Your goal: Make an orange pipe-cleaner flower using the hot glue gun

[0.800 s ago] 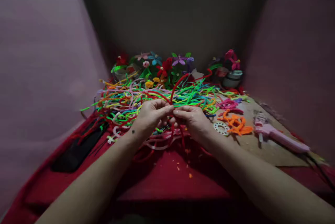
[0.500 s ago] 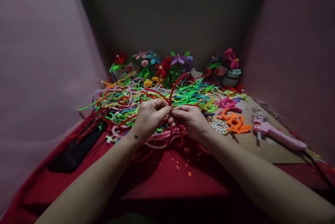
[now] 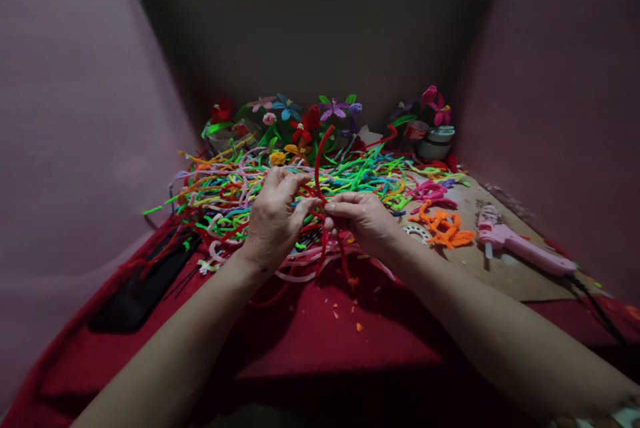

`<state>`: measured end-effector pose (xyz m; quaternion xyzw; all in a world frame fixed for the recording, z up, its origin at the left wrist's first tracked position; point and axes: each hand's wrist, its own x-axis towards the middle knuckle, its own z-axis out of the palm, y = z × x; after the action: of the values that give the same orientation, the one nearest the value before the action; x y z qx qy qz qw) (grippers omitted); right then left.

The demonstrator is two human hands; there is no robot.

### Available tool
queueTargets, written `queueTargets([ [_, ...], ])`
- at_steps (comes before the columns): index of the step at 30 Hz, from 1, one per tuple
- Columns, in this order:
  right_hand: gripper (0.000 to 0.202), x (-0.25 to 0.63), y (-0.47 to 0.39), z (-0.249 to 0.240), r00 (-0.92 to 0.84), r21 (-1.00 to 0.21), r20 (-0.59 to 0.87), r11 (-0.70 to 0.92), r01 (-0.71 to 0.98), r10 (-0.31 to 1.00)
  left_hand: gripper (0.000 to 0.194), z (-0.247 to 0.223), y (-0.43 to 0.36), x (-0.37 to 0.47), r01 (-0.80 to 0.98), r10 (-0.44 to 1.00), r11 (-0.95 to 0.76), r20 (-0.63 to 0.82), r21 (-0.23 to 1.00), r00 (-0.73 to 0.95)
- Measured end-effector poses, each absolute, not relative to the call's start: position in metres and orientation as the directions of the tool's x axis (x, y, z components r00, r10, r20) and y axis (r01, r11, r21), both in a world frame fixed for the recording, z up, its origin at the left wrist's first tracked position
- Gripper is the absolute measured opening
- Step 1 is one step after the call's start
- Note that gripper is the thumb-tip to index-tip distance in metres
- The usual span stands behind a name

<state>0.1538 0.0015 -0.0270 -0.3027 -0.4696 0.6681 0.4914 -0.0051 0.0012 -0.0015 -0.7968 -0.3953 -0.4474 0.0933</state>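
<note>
My right hand (image 3: 369, 220) pinches several red pipe cleaners (image 3: 318, 165) where they cross. One stem curves upward from the fingertips, and others hang down toward the red cloth. To the left, my left hand (image 3: 273, 218) has its thumb and index finger parted, with the thumb tip close to the crossing point. Its other fingers are partly hidden behind the hand. Behind both hands spreads a wide heap of loose pipe cleaners (image 3: 240, 181) in green, yellow, pink, orange and other colours.
Pipe-cleaner flowers (image 3: 334, 108) stand along the back, beside a lidded jar (image 3: 436, 143). At right, a pink glue gun (image 3: 525, 248), orange pipe-cleaner pieces (image 3: 447, 229) and a white ring with holes (image 3: 416, 233) lie on a brown board (image 3: 500, 285). A black phone-like slab (image 3: 133, 298) lies left.
My left thumb and index finger have come apart and off the red stems. The upright red stem now stands straighter. My right hand keeps its pinch. The view has shifted slightly.
</note>
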Motion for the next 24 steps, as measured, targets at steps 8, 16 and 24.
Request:
queueTargets([
  [8, 0.012, 0.157, 0.001, -0.025, -0.355, -0.976, 0.060, -0.020, -0.217, 0.933, 0.018, 0.009, 0.004, -0.014, 0.654, 0.455, -0.754, 0.673, -0.058, 0.584],
  [16, 0.011, 0.162, -0.002, -0.015, -0.492, -0.986, 0.118, 0.043, -0.162, 0.862, 0.012, 0.026, -0.009, -0.015, 0.557, 0.684, -0.727, 0.489, 0.400, 0.541],
  [24, 0.016, 0.156, -0.018, -0.010, -0.318, -0.780, 0.454, 0.544, 0.310, 0.832, 0.020, 0.021, -0.007, -0.010, 0.366, 0.916, -0.205, 0.046, 0.908, 0.399],
])
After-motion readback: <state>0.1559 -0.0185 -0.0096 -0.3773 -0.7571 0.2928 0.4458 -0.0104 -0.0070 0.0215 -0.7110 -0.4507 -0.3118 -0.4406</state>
